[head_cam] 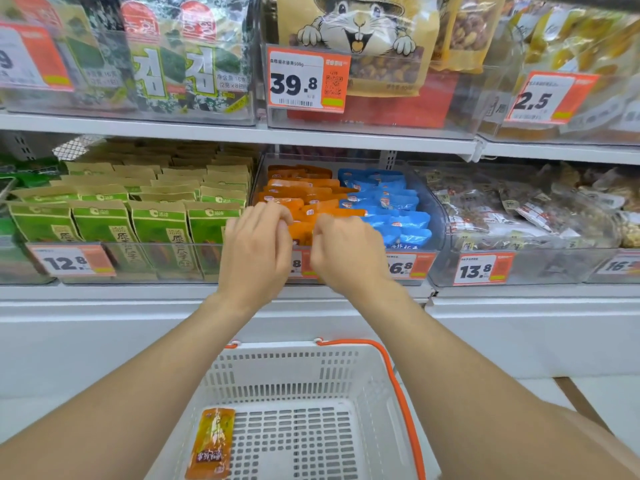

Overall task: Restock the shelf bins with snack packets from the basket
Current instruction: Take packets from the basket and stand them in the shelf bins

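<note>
A clear shelf bin point(438, 216) on the middle shelf holds several orange snack packets point(301, 194) on its left side and blue packets point(388, 202) on its right. My left hand point(258, 247) and my right hand point(346, 251) reach over the bin's front edge, side by side, with fingers curled onto the front orange packets. The fingertips are hidden behind the backs of the hands. Below, a white basket point(287, 372) with an orange handle holds one orange packet point(212, 441) lying flat at its left.
Green and tan packets point(138, 209) fill the bin to the left; clear bags of mixed snacks point(526, 209) fill the one to the right. The upper shelf point(242, 131) carries seaweed packs and nut bags. Price tags hang on the bin fronts.
</note>
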A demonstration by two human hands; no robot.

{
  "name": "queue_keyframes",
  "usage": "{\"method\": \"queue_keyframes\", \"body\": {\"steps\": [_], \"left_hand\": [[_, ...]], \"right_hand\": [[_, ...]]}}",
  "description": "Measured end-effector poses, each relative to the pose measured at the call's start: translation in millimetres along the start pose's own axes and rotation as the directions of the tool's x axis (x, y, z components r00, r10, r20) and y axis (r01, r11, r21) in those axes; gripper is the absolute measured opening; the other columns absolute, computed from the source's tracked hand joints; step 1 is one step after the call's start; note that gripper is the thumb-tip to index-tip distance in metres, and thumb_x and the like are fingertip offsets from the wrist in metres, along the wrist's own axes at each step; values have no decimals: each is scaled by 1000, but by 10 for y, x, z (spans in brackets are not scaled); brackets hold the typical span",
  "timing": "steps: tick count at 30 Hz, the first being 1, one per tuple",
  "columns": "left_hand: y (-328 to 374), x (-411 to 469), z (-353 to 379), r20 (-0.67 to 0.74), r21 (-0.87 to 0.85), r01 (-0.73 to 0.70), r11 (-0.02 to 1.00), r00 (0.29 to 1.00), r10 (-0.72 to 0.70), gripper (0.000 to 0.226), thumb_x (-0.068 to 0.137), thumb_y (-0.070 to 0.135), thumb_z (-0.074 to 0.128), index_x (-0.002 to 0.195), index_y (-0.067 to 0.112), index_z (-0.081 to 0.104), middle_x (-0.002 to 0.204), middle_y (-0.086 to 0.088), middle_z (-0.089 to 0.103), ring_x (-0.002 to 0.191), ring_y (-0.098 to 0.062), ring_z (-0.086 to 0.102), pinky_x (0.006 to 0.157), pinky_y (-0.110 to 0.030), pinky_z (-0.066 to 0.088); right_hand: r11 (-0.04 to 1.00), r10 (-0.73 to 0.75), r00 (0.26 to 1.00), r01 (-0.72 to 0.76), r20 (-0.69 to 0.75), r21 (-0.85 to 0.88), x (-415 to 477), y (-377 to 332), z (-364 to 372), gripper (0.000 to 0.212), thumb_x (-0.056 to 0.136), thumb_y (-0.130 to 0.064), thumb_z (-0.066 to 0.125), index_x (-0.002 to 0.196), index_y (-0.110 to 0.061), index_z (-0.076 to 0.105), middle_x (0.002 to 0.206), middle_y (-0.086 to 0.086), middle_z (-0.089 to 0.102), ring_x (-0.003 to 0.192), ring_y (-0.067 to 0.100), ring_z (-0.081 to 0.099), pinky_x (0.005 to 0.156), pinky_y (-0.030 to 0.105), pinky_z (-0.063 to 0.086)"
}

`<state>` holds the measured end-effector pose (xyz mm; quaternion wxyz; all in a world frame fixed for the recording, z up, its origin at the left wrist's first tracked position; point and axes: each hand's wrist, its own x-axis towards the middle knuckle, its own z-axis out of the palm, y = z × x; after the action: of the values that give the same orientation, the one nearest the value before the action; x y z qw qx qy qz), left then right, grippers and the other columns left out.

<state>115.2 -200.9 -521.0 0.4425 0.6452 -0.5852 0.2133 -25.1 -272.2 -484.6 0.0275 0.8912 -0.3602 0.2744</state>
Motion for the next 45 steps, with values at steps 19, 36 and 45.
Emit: {"method": "queue_keyframes", "body": {"steps": [19,36,45], "left_hand": [[-1260,-2781,196,859,511,134,849,-133,-495,25,107,27,45,95,15,63,100,-4,64,83,-22,58,88,-44,55],[-1457,-3571,656,827,553,166,816,5,-562,80,88,-6,63,150,36,37,168,-7,-22,114,-42,54,86,-41,54],[-1233,-3291,580,812,436,409,802,204,-546,29,93,40,72,114,23,62,123,2,51,77,-18,62,58,-29,48]], "right_hand": [[994,13,280,97,960,-41,-1748,-333,1514,25,95,-2,49,77,-15,38,89,5,46,81,30,54,78,41,52],[999,50,233,-20,971,-47,-1706,-184,2054,33,99,-9,46,129,-16,58,126,9,55,110,34,62,97,49,54],[997,75,248,-40,966,-67,-1645,-220,1878,24,91,-2,48,74,-18,43,83,2,47,66,20,46,61,33,41]]}}
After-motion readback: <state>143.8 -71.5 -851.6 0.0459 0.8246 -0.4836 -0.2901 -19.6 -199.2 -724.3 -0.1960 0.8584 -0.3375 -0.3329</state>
